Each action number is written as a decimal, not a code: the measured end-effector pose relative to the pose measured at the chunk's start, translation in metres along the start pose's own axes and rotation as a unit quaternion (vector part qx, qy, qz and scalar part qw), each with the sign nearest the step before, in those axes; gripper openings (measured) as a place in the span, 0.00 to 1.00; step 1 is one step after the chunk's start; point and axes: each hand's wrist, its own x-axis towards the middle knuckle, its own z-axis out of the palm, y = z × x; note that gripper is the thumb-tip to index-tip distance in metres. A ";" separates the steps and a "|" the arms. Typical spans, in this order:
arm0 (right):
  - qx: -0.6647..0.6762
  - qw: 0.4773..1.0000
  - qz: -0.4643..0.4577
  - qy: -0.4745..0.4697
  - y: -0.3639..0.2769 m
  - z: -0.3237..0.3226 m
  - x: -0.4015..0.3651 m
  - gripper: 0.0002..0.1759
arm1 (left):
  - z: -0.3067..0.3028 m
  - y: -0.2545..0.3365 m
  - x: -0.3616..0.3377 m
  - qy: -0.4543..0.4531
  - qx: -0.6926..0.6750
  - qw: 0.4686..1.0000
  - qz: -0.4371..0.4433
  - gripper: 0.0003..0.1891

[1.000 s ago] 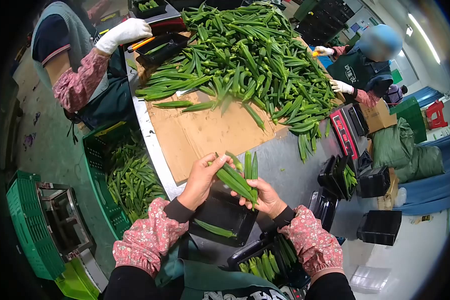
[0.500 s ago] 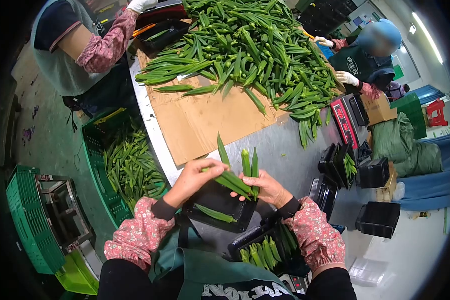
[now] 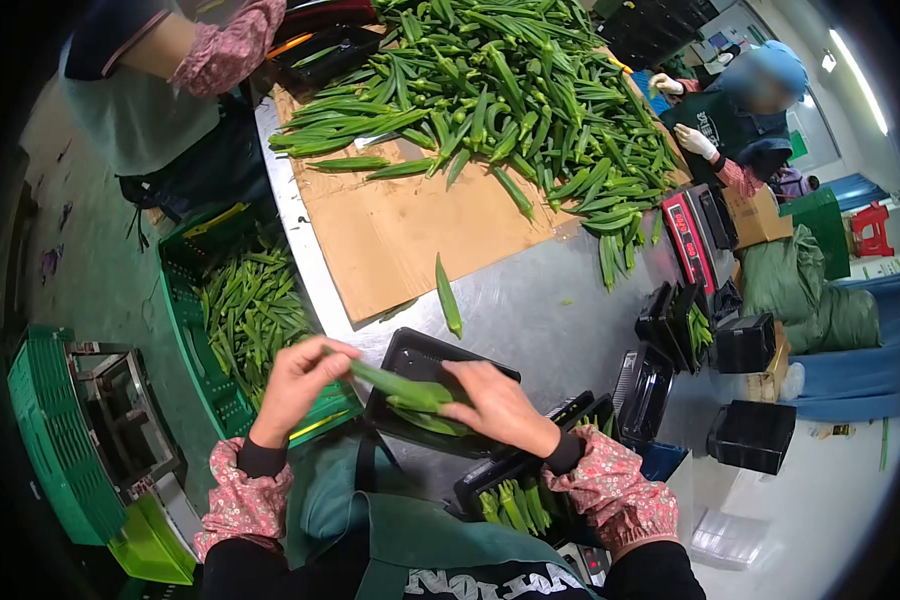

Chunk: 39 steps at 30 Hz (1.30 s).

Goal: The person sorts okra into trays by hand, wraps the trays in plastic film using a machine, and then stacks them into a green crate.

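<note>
My left hand (image 3: pixel 300 385) is curled nearly closed at one end of the okra pods (image 3: pixel 415 393), too blurred to tell if it grips. And the right hand (image 3: pixel 500 402), partly closed, has their other ends between thumb and fingers, right over the black tray (image 3: pixel 402 352) at the worktop's near edge! One loose pod (image 3: pixel 448 300) lies beyond, beside the cardboard (image 3: pixel 400 240).

White capitals, seemingly ending "ION", mark the wearer's dark clothing (image 3: pixel 495 583); the co-worker's apron (image 3: pixel 700 112) lettering and scale's (image 3: pixel 687 240) red digits are unreadable.
</note>
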 end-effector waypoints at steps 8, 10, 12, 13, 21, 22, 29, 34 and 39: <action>-0.130 0.976 0.149 0.097 0.042 0.013 0.075 0.16 | 0.000 -0.001 0.006 0.085 0.001 0.994 0.063 0.09; -0.065 0.976 0.199 0.055 0.063 0.027 0.082 0.16 | 0.004 0.000 0.006 0.072 0.006 0.995 0.071 0.09; 0.108 0.978 0.172 0.042 0.089 0.032 0.080 0.14 | 0.006 0.001 0.005 0.063 0.004 0.996 0.069 0.09; 0.209 0.957 0.200 0.014 0.074 0.016 0.080 0.14 | 0.005 0.001 0.006 0.051 0.005 0.997 0.065 0.09; 0.444 0.864 0.213 -0.103 -0.015 -0.042 0.047 0.15 | 0.028 0.006 0.016 -0.083 0.003 0.995 0.050 0.11; 0.457 0.858 0.210 -0.105 -0.017 -0.040 0.042 0.15 | 0.033 0.006 0.016 -0.094 -0.008 0.995 0.043 0.12; 0.482 0.847 0.208 -0.088 -0.026 -0.036 0.008 0.13 | 0.053 -0.006 0.004 -0.113 -0.038 0.992 0.045 0.16; 0.445 0.867 0.205 -0.094 -0.030 -0.034 -0.005 0.13 | 0.060 -0.008 -0.005 -0.094 -0.028 0.994 0.042 0.17; 0.435 0.875 0.197 -0.078 -0.029 -0.030 -0.009 0.12 | 0.064 -0.015 -0.008 -0.059 -0.024 0.997 0.050 0.14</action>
